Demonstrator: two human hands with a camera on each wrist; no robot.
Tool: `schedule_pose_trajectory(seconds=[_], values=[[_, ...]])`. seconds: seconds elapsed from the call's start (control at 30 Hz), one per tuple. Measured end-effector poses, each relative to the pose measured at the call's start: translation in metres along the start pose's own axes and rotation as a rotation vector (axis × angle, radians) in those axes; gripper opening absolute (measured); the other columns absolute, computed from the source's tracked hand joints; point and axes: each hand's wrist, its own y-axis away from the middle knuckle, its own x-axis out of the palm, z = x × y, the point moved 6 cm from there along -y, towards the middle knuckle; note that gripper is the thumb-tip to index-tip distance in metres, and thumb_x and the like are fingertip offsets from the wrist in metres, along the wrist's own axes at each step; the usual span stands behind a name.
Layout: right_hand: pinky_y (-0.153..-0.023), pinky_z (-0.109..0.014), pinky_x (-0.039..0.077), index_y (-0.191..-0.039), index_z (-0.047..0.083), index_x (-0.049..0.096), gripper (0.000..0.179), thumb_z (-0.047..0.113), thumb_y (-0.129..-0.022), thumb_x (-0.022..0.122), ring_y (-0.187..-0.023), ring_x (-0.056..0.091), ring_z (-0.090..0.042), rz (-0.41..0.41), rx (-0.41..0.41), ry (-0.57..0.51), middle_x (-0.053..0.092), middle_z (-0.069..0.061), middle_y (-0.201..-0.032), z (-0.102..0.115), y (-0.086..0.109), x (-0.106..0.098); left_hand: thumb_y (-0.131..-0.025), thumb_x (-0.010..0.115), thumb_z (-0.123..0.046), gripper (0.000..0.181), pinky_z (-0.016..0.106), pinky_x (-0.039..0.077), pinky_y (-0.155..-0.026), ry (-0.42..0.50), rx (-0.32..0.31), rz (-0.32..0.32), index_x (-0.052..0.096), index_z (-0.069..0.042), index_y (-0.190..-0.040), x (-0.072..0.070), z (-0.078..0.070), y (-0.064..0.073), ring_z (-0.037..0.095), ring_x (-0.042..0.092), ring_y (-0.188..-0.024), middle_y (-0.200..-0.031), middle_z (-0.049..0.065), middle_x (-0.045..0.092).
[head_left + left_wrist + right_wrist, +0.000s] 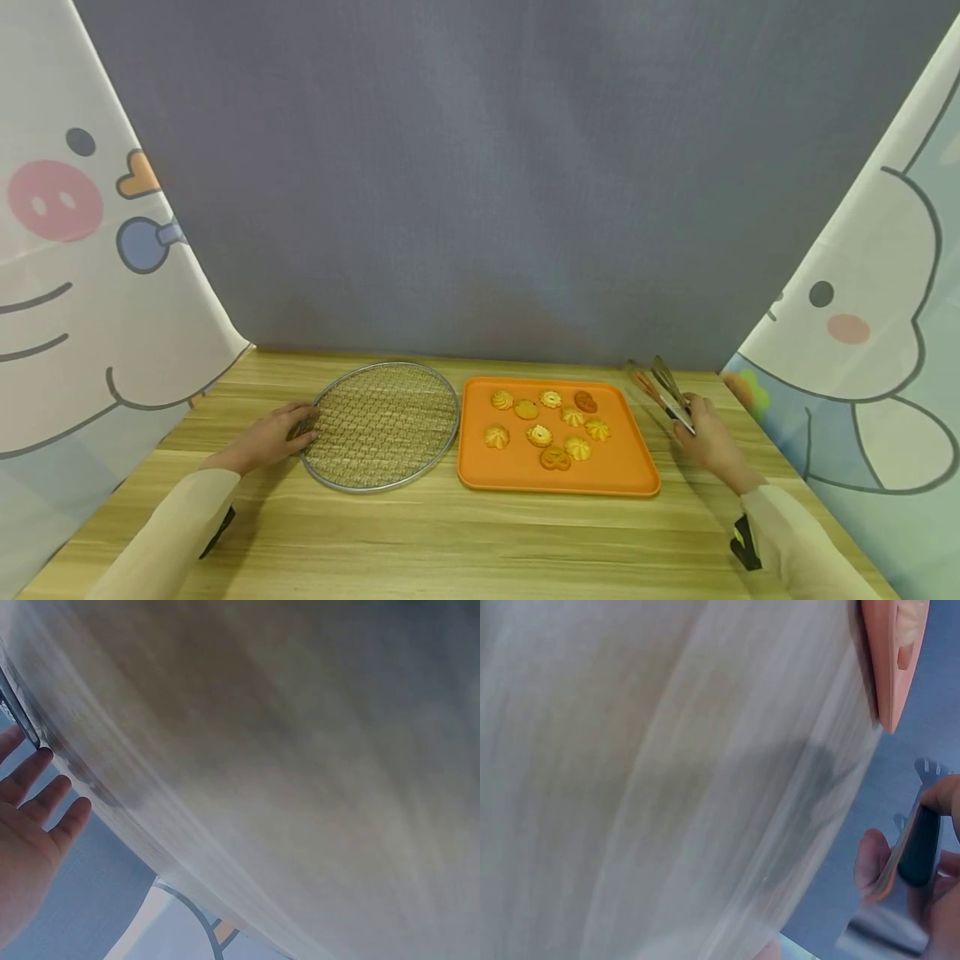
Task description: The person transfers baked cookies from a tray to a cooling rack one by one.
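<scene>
A round wire rack [382,425] with a metal rim lies on the table at the left. My left hand [272,435] touches its left rim; in the left wrist view the fingers [52,796] are spread and fairly straight beside the rim's edge [19,712]. At the right, my right hand [708,437] grips a pair of tongs [670,392] by the handle end, the tips pointing away above the table. The right wrist view shows the tongs [921,844] between fingers and thumb. Between the hands, an orange tray [480,471] holds several cookies [577,447] of different shapes.
The wooden table [420,542] runs up to a grey cloth backdrop [480,183]. Printed cartoon curtains hang at the left [60,333] and right [862,333]. The tray stands close beside the rack's right rim.
</scene>
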Motion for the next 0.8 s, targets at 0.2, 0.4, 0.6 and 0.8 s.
schedule_pose_trajectory(seconds=[0.2, 0.4, 0.6, 0.8], values=[[-0.067, -0.051, 0.044, -0.118, -0.022, 0.036, 0.046, -0.002, -0.082, 0.057, -0.081, 0.053, -0.041, 0.011, -0.027, -0.011, 0.046, -0.039, -0.101, 0.002, -0.002, -0.005, -0.087, 0.062, -0.021, 0.045, 0.059, 0.044, -0.084, -0.010, 0.004, -0.009, 0.053, 0.004, -0.123, -0.001, -0.002, 0.000, 0.050, 0.049, -0.108, -0.123, 0.030, 0.049], [-0.060, -0.037, 0.042, -0.113, -0.019, 0.044, 0.040, -0.005, -0.079, 0.059, -0.073, 0.050, -0.027, -0.032, -0.081, -0.045, 0.050, -0.031, -0.094, 0.007, -0.004, -0.009, -0.086, 0.063, -0.019, 0.043, 0.060, 0.043, -0.085, -0.016, 0.018, -0.025, 0.054, 0.004, -0.121, -0.001, -0.002, 0.000, 0.051, 0.050, -0.107, -0.121, 0.031, 0.050], [-0.055, -0.031, 0.041, -0.115, -0.018, 0.046, 0.041, -0.004, -0.079, 0.062, -0.069, 0.050, -0.023, -0.054, -0.102, -0.023, 0.052, -0.027, -0.091, 0.012, -0.006, -0.013, -0.086, 0.062, -0.020, 0.044, 0.060, 0.043, -0.085, -0.019, 0.015, -0.019, 0.053, 0.005, -0.122, 0.000, -0.001, 0.000, 0.051, 0.049, -0.108, -0.123, 0.031, 0.049], [-0.055, -0.034, 0.043, -0.116, -0.016, 0.047, 0.041, 0.001, -0.082, 0.063, -0.071, 0.053, -0.026, -0.061, -0.117, -0.024, 0.054, -0.028, -0.096, 0.018, -0.009, -0.018, -0.086, 0.063, -0.022, 0.044, 0.060, 0.044, -0.084, -0.024, 0.009, -0.009, 0.053, 0.004, -0.121, 0.000, -0.001, 0.000, 0.051, 0.050, -0.107, -0.122, 0.031, 0.050]])
